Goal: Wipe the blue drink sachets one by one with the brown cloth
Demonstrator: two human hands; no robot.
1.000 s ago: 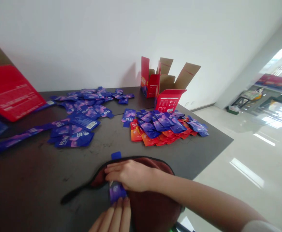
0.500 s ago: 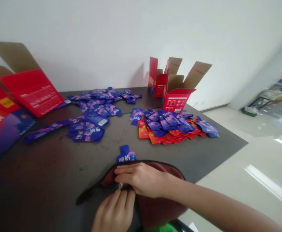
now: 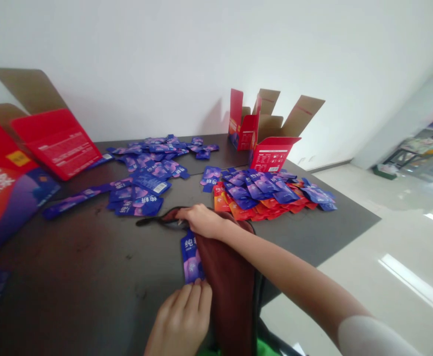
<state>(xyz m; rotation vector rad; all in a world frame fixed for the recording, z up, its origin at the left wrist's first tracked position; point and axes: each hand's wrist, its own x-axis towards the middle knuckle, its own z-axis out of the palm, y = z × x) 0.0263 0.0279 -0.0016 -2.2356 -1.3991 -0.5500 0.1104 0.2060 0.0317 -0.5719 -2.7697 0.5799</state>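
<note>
Pinching the black-trimmed rim of a maroon cloth pouch, the right hand reaches in from the lower right, its fingers pressed together. The right forearm crosses above the pouch. The left hand sits at the bottom of the view, with its fingertips close together at the lower end of one blue sachet; whether they grip the sachet, the cloth or both, I cannot tell. That sachet lies just left of the pouch, with the cloth covering its right edge.

Around them on the dark table: two heaps of sachets, too many to count. The left heap is blue; the right is blue over orange. Two open red cartons stand upright behind the right heap. One red carton lies tilted at left, beside one large printed box panel. A white wall rises behind the table.
</note>
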